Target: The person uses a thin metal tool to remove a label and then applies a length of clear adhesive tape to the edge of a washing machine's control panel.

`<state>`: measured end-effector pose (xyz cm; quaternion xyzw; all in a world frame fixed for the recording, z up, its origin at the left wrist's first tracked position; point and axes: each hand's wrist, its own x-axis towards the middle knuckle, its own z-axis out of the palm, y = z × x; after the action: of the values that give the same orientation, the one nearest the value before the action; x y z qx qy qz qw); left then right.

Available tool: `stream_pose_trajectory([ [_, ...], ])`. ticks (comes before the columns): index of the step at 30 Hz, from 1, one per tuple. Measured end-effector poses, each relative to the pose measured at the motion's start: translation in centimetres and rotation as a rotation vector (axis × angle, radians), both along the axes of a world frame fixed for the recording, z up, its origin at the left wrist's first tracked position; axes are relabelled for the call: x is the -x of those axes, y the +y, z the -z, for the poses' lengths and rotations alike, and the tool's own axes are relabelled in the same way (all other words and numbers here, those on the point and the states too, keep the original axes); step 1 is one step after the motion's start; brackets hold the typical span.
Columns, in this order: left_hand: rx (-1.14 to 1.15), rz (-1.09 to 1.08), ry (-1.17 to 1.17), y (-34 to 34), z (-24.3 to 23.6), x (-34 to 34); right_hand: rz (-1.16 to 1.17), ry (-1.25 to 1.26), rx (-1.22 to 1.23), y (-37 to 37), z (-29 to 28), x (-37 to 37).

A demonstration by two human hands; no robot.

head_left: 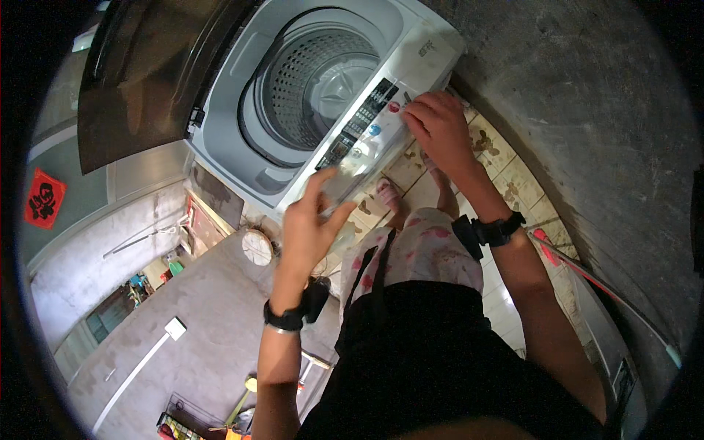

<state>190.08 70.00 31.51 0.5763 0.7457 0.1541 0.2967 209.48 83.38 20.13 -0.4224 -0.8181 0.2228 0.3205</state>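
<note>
A grey top-loading washing machine (pixel 293 192) stands in front of me with its dark lid (pixel 150 70) raised. Inside, the perforated metal drum (pixel 297 77) shows nothing in it. Shiny clear plastic film (pixel 378 163) stretches along the near edge of the control panel (pixel 359 116), between my hands. My left hand (pixel 312 231) curls thumb and fingers around its left end, slightly blurred. At the panel's right part, near a red button, my right hand (pixel 440 132) pinches its fingertips together by the other end; what lies between them is mostly hidden. Both wrists wear black bands.
My feet in pink slippers (pixel 389 192) stand on patterned tiles (pixel 506 180) just before the machine. A dark grey wall (pixel 579 88) rises close on the right. At left are a pale wall (pixel 198 323), a round white lid-like object (pixel 257 247) and cleaning tools (pixel 246 400).
</note>
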Motion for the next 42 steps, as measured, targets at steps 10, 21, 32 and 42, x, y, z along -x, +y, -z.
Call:
stream_pose_trajectory([
  [10, -0.093, 0.119, -0.017, 5.2, 7.0, -0.9, 0.06, 0.575, 0.663, -4.4, 1.6, -5.4],
  [21, -0.007, 0.114, 0.074, 0.6, 6.2, 0.4, -0.047, 0.571, 0.696, -8.4, -0.2, -9.9],
  [32, -0.016, -0.042, 0.013, -1.2, 2.6, 1.2, -0.022, 0.689, 0.963, -8.7, -1.4, -4.0],
  [42, -0.121, 0.036, 0.13, 5.2, 8.2, -1.2, 0.173, 0.609, 0.935, -9.6, -1.2, -4.7],
])
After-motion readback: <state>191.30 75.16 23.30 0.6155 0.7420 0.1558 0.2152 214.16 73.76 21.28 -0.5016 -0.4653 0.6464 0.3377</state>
